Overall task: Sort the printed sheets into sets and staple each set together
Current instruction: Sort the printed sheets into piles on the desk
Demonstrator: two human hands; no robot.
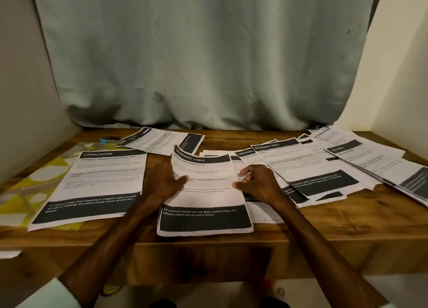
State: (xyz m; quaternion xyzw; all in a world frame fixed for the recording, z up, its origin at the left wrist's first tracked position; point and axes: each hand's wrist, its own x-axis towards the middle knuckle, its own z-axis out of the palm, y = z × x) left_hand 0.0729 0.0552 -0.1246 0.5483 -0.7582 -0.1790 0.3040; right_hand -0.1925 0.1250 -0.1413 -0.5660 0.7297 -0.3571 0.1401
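Printed white sheets with black bands [308, 166] are spread across the brown wooden tabletop [347, 217], most of them fanned out and overlapping toward the right edge. At the middle of the front edge is the DRESSING TABLE sheet [203, 194], its top curling up. The left hand [165, 180] grips its left side, thumb on top, fingers hidden beneath. The right hand [257, 182] pinches the right side between thumb and fingers. Toward the left edge lies the LIVING ROOM sheet [99, 182], partly over a yellow-and-white patterned mat [44, 171]. A few angled sheets [159, 141] lie along the back edge, under the pale grey-green curtain [203, 53].
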